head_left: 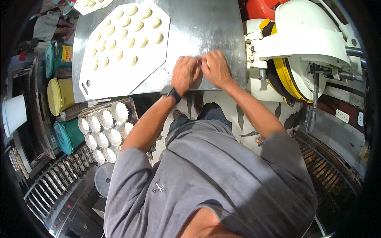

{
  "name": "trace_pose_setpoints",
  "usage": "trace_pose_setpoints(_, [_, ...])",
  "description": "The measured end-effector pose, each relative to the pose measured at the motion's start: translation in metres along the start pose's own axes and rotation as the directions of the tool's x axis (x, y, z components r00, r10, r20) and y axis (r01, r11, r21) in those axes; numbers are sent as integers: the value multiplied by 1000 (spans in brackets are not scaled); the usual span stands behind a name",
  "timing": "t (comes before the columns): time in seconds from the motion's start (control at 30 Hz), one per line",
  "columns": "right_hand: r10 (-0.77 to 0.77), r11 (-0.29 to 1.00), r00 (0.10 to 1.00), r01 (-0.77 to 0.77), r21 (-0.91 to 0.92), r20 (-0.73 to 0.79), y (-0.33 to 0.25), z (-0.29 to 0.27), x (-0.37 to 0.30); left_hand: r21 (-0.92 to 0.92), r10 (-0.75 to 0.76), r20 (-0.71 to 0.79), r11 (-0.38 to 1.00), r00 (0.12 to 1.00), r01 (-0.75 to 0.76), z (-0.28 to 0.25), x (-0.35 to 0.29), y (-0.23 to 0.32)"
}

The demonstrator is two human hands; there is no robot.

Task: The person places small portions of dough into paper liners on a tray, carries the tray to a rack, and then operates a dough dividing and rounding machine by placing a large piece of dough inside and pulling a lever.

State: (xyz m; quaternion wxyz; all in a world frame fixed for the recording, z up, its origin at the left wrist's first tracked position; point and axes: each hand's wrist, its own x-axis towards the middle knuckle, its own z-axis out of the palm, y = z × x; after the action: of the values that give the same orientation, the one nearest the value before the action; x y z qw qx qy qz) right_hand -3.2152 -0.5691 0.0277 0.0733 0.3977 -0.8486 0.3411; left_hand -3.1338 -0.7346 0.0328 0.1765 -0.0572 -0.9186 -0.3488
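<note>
Close together at the near part of the metal table (202, 27), my two hands bend their fingers inward. My left hand (184, 74), with a dark watch on its wrist, is curled; whatever its fingers hold is hidden. A small pale bit that looks like dough shows at the fingertips of my right hand (216, 70), which is closed around it. Left of my hands lies a white board (119, 81) with a handle slot, carrying several round dough pieces (138, 26) in rows.
At right stands a large white machine (297, 43) with a yellow-rimmed bowl. Fluted moulds (114, 137) fill a tray at lower left. Lidded buckets (61, 95) line the left side, near a metal rack (59, 180). Another board (92, 5) with dough sits at the far left.
</note>
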Motion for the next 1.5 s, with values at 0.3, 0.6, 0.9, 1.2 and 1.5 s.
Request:
trace_pose_setpoints(0.3, [54,987,999,-53,-150,-1,15,-38,9,69,-156,-112,984,981,165,-3,7,-5])
trace_pose_setpoints(0.6, [57,956,990,-17,-292,130,36,-27,32,-151,-530,401,766,747,625,-47,39,9])
trace_pose_setpoints(0.9, [76,962,996,-61,-265,49,33,-21,31,441,-63,-6,895,998,59,11,52,-17])
trace_pose_setpoints(1.2, [196,944,840,-302,135,506,29,-75,41,270,-165,-60,947,985,175,-11,45,-9])
trace_pose_setpoints(1.5, [376,881,418,-438,-179,827,5,-95,66,27,-356,222,933,908,360,-57,-5,-9])
